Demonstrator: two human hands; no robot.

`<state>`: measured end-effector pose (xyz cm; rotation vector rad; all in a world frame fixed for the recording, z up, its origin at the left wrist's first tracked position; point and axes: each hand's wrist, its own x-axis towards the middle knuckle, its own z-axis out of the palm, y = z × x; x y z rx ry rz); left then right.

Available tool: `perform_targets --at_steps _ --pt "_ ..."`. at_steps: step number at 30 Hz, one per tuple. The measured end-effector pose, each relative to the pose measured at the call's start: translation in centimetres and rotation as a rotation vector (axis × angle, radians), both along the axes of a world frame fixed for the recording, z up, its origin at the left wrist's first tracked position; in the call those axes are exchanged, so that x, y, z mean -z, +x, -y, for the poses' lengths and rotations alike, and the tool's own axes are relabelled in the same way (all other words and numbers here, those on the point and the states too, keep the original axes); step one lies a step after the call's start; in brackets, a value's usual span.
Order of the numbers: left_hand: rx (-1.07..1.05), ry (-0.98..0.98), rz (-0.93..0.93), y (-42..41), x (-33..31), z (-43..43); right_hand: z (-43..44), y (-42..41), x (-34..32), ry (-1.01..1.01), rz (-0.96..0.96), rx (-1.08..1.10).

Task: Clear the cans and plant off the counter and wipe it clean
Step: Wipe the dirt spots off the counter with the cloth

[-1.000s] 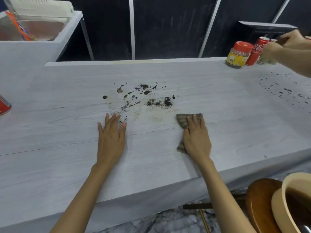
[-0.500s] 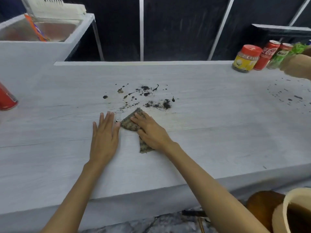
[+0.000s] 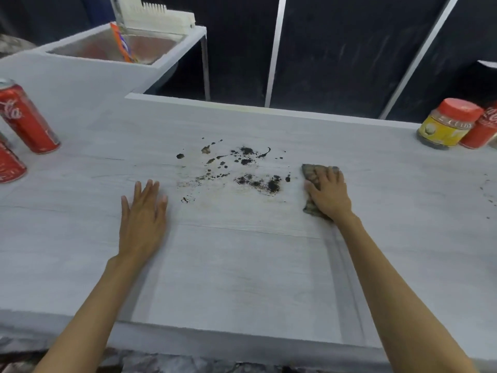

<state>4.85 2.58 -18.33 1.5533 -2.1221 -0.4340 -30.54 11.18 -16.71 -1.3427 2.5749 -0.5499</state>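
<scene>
The left grip (image 3: 142,219) lies flat and open on the pale grey wood-grain desk (image 3: 242,265), fingers straight, holding nothing. The right grip (image 3: 329,195), fingers extended, presses a crumpled brown-grey patterned cloth (image 3: 309,170) onto the desk just right of the scattered dark soil (image 3: 242,168). An upright red soda can (image 3: 28,119) and a second red can (image 3: 9,165) stand far left. A third red can (image 3: 481,130) stands far right, just beside a red-lidded yellow-labelled jar (image 3: 446,125).

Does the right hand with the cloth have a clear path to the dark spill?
Likely yes: the right hand presses the cloth just right of the spill, only bare counter between them.
</scene>
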Motion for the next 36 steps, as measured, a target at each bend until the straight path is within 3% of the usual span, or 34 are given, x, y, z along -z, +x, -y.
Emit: perform_targets --at_steps 5,8,12,15,17,19,23,26,29,33,36 --pt "-0.028 -0.014 -0.043 -0.4 0.4 0.3 4.3 6.0 0.7 0.062 -0.120 -0.260" --pt "-0.048 -0.026 -0.069 -0.4 0.6 0.4 4.2 9.5 0.8 -0.035 -0.060 -0.337" --pt "-0.066 -0.030 -0.108 -0.2 0.7 0.4 3.2 10.7 0.0 -0.221 0.371 -0.424" --pt "-0.084 -0.030 -0.120 -0.2 0.7 0.4 3.0 8.0 -1.7 -0.351 0.802 -0.335" --pt "-0.091 -0.031 -0.118 -0.2 0.6 0.5 3.2 4.3 -2.2 -0.414 0.908 -0.236" --pt "-0.093 -0.027 -0.112 -0.3 0.7 0.6 3.4 0.9 -2.3 -0.423 0.812 -0.149" --pt "-0.101 -0.025 -0.102 -0.3 0.8 0.6 4.7 -0.7 -0.2 -0.026 0.001 -0.147" --pt "-0.104 -0.025 -0.103 -0.3 0.9 0.7 5.5 3.6 0.5 0.041 -0.175 -0.231" --pt "-0.116 -0.030 -0.099 -0.4 0.9 0.7 5.7 9.5 0.7 -0.001 -0.218 -0.313" --pt "-0.127 -0.028 -0.109 -0.4 0.8 0.8 6.4 13.2 0.2 -0.167 0.105 -0.336" --pt "-0.117 -0.011 -0.097 -0.4 0.7 0.9 6.2 11.5 -1.4 -0.396 0.705 -0.215"
